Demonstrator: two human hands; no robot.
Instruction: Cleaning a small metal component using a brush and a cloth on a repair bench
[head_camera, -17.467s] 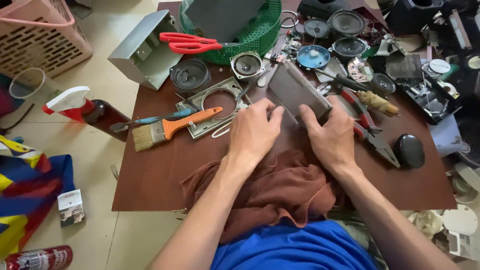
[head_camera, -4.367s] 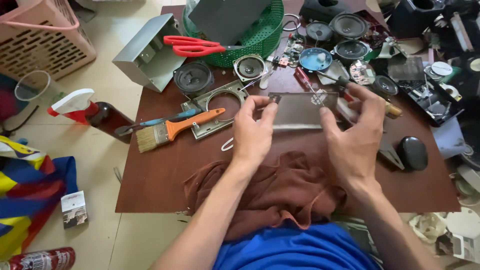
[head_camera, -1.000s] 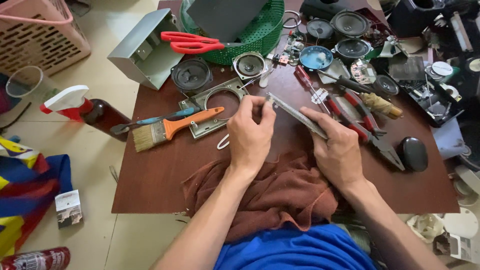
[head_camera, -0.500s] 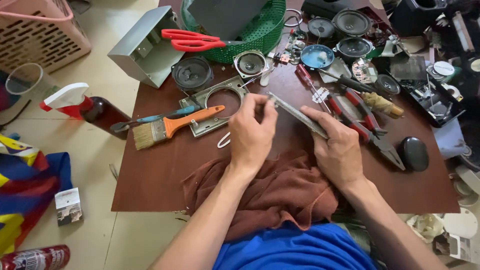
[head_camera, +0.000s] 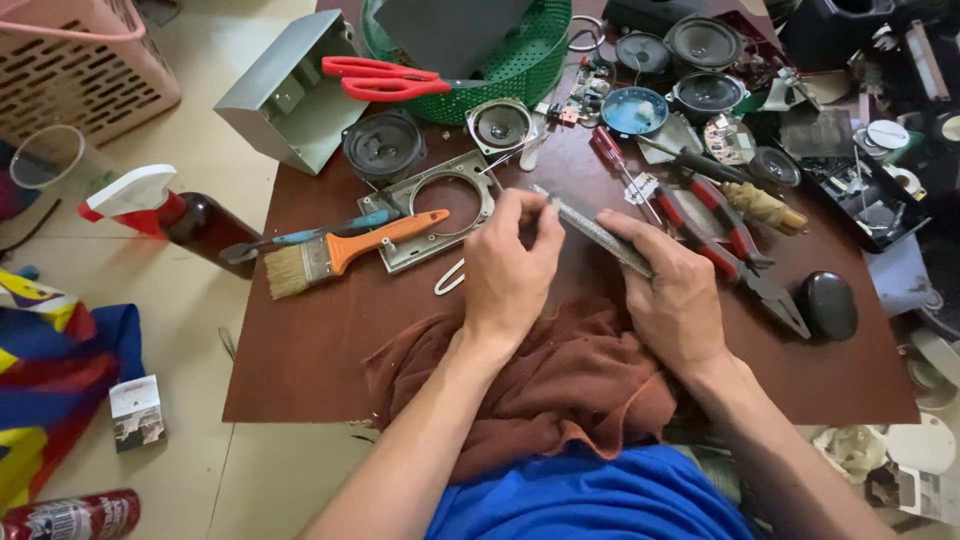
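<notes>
My left hand (head_camera: 512, 265) and my right hand (head_camera: 672, 290) both grip a flat grey metal mesh panel (head_camera: 598, 230), held edge-on and tilted above a brown board (head_camera: 330, 350). The left fingers pinch its upper left end, the right fingers wrap its lower right end. Under my wrists lies a rust-brown cloth (head_camera: 560, 385).
An orange-handled paintbrush (head_camera: 345, 250) and a grey metal frame with a round hole (head_camera: 440, 205) lie left of my hands. Red-handled pliers (head_camera: 735, 245) and a black oval object (head_camera: 828, 305) lie right. Several speakers, red scissors (head_camera: 385, 78) and a green basket (head_camera: 500, 60) sit behind.
Over the earlier frames the panel turned from flat-facing to edge-on. In the last second my hands and the panel barely moved.
</notes>
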